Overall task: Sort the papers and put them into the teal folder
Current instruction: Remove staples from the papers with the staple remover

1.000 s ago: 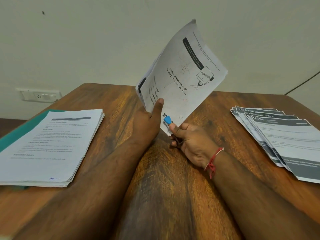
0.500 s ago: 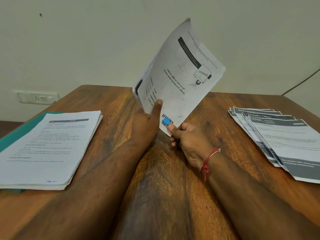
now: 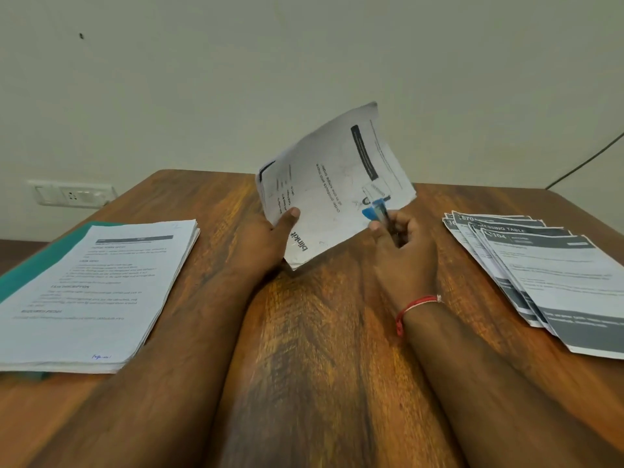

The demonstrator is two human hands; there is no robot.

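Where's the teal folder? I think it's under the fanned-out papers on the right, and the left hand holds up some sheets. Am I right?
Not quite. The head view shows the teal folder under the neat stack on the left, not under the fanned-out papers on the right. The left hand does hold up some sheets.
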